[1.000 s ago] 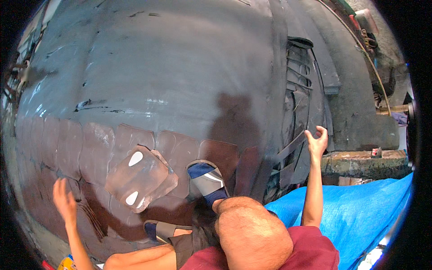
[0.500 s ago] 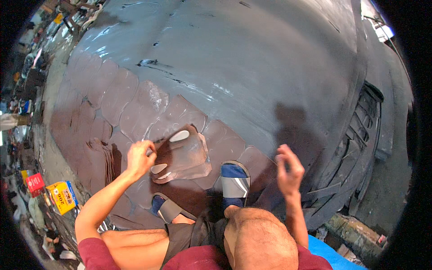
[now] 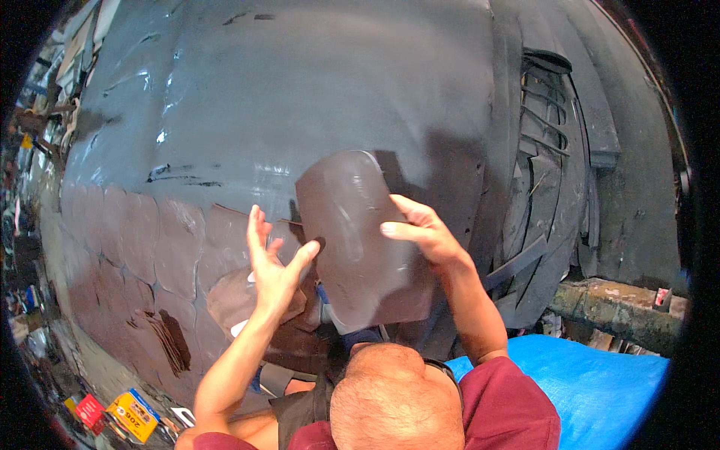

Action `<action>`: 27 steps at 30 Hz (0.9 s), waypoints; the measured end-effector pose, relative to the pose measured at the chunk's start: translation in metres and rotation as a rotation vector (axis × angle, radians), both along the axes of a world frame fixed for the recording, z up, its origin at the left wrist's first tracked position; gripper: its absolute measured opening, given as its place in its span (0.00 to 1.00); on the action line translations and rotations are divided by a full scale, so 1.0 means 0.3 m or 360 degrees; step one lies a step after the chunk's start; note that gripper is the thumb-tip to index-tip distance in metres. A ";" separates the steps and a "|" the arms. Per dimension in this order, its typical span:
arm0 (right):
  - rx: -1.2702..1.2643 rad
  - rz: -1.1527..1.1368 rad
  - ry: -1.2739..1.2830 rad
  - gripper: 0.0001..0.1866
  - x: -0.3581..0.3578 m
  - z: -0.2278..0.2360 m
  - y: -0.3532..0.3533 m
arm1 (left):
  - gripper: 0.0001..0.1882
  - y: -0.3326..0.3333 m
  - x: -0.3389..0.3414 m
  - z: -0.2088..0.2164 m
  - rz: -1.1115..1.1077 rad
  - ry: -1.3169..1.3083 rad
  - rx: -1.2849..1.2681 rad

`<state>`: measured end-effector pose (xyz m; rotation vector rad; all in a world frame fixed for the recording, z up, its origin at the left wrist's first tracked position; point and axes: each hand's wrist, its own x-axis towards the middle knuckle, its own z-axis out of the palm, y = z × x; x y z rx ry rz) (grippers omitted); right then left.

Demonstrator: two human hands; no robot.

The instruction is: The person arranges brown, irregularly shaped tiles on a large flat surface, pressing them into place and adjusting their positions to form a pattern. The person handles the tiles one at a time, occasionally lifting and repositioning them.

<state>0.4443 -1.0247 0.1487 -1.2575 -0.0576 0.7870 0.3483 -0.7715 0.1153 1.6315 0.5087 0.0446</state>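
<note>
My right hand (image 3: 435, 236) grips the right edge of a dark brown sheet piece (image 3: 352, 247) with a rounded top, thumb on its face and fingers behind. The piece is raised in front of my knee. At its left edge my left hand (image 3: 274, 277) is open, fingers spread upward; its thumb tip is at the edge, and I cannot tell whether it touches. Partly behind my left hand lies a brown panel (image 3: 225, 300) with white patches. Many similar rounded brown pieces (image 3: 176, 244) lie in overlapping rows on a large dark grey sheet (image 3: 315, 90).
A small fanned stack of brown pieces (image 3: 171, 341) is at the left. Dark offcut strips (image 3: 544, 127) hang together at the right. A blue cover (image 3: 592, 382) lies at lower right beside a worn ledge (image 3: 615, 311). Yellow (image 3: 133, 415) and red boxes (image 3: 90, 412) stand at lower left.
My right hand now holds a brown sheet piece up; before, it held nothing visible. My left hand has gone from closed to spread and moved right. The view has shifted right.
</note>
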 end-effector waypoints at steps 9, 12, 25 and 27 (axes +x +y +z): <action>-0.0942 -0.0541 -0.1063 0.48 0.016 -0.018 -0.146 | 0.33 -0.132 0.130 -0.021 -0.0762 0.0036 -0.0556; -0.1712 -0.0028 -0.2199 0.49 0.004 0.176 -0.126 | 0.33 -0.123 0.182 0.123 -0.1593 -0.0302 0.0749; -0.0308 -0.0709 -0.0409 0.36 0.015 -0.063 -0.369 | 0.28 -0.388 0.326 -0.113 -0.0583 0.0162 -0.1082; -0.0496 -0.0743 -0.0429 0.31 -0.007 -0.016 -0.366 | 0.19 -0.427 0.280 -0.118 -0.0441 -0.0087 -0.0821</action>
